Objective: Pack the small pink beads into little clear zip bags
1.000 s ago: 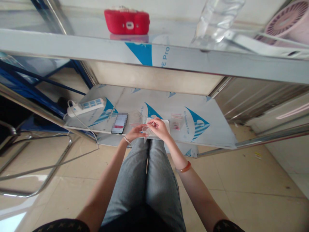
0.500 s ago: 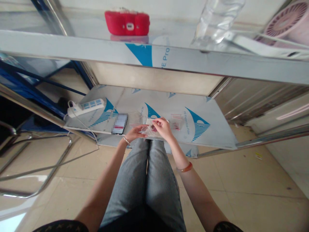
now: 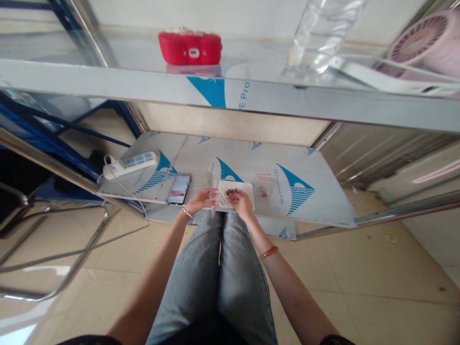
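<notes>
My left hand (image 3: 201, 201) is closed on the edge of a small clear plastic bag (image 3: 214, 207), which hangs over the shelf's front edge. To its right lies a white tray (image 3: 248, 188) with a small heap of dark red beads (image 3: 232, 192) on it. The fingers of my right hand (image 3: 243, 206) are pinched together at this heap, on its near right side; their tips are partly hidden among the beads. Right of the tray is a clear bag with small red pieces (image 3: 263, 192). Another clear bag (image 3: 202, 180) lies behind my left hand.
A phone (image 3: 179, 189) and a white power strip (image 3: 132, 163) with a cable lie on the left of the lower shelf (image 3: 323, 191). Above it, the upper shelf (image 3: 143, 86) carries a red case (image 3: 190, 49), a clear bottle (image 3: 316, 38) and a pink fan (image 3: 424, 40).
My right hand has lowered from above the tray down to the beads. The clear bag has moved off the tray with my left hand, so more of the tray shows.
</notes>
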Motion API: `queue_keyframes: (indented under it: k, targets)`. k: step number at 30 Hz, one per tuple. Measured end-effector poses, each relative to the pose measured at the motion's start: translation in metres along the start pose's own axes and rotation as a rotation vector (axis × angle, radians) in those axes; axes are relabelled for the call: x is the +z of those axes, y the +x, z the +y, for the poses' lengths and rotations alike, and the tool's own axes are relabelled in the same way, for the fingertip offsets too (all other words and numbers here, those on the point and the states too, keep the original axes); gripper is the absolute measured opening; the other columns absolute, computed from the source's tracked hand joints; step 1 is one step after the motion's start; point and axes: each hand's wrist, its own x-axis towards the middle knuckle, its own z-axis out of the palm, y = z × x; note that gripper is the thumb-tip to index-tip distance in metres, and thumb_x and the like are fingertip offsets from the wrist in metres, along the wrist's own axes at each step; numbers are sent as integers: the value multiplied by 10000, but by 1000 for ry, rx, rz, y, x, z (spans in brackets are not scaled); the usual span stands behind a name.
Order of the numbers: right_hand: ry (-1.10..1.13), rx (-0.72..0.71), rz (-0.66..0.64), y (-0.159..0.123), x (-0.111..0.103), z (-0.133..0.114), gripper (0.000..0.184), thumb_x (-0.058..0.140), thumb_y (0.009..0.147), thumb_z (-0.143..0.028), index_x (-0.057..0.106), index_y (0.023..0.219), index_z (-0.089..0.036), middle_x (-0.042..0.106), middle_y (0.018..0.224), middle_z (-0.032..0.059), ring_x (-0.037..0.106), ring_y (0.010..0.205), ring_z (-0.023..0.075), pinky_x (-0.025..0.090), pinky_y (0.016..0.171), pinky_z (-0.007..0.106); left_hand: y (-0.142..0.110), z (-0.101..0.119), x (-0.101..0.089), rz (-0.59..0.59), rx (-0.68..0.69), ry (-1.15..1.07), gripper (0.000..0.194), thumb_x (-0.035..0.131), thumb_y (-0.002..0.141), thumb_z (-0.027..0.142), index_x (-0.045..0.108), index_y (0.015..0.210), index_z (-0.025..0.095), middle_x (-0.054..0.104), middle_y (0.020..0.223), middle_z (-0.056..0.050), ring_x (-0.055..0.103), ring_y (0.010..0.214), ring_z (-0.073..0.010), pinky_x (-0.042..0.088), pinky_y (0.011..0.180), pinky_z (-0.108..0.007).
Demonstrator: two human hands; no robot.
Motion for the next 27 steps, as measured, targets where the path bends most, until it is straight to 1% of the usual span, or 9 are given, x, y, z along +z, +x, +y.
queue_keyframes:
  k: [3,6,10,14,17,19,23,25,27]
  targets:
    - [-75,-23,-9,4,5,-3,181,629,778,-273,722,866,-145,616,931,99,573,882,201,448,820,311,0,0,1,-21,-21,-7,623,819,593,415,641,1123,140,681,1072,-105,618,994,-242,466,897,-372]
    - [-130,-42,-30,9,7,-6,175,596,804,-254,723,878,-161,613,913,84,556,871,184,430,810,282,-2,2,3,-9,-40,-17,586,813,606,415,653,1097,137,685,1081,-106,617,1008,-245,451,913,-367]
    - [-162,20,-66,18,4,-12,200,591,818,-267,714,950,-180,611,941,70,548,838,157,407,765,244,-4,8,3,1,-87,-91,563,789,645,431,657,1102,131,690,1088,-114,610,1040,-263,429,932,-372]
    - [-243,42,-143,25,0,-18,205,583,829,-299,704,950,-187,602,945,71,531,857,155,380,781,238,-7,9,3,-43,-120,-264,500,711,743,455,655,1131,145,688,1094,-126,601,1070,-276,423,928,-379]
    - [-317,44,-202,29,0,-22,208,576,830,-331,697,911,-184,601,936,83,519,930,181,366,801,247,-9,7,4,-119,-117,-453,482,683,767,475,658,1132,161,689,1079,-118,608,1046,-259,421,934,-388]
    - [-340,41,-215,32,1,-23,213,565,833,-333,697,911,-186,602,945,90,514,961,190,362,808,253,-10,6,4,-165,-131,-542,472,657,789,482,652,1145,172,685,1080,-109,608,1034,-243,421,932,-378]
    - [-311,42,-203,34,4,-21,211,555,830,-321,708,902,-194,610,954,86,523,937,184,367,794,256,-11,3,2,-186,-188,-634,486,574,837,524,637,1170,176,681,1064,-101,611,1000,-224,439,873,-333]
    - [-266,45,-185,36,6,-17,190,585,799,-305,709,875,-183,621,943,81,531,923,182,374,784,255,-11,0,1,-176,-215,-660,509,543,845,551,631,1181,178,679,1063,-102,616,977,-221,446,844,-321]
    - [-184,42,-164,39,6,-12,161,628,752,-291,704,813,-163,637,890,73,541,899,182,385,773,253,-11,-2,0,-157,-223,-667,507,532,848,555,632,1183,187,676,1070,-100,617,974,-221,448,842,-322]
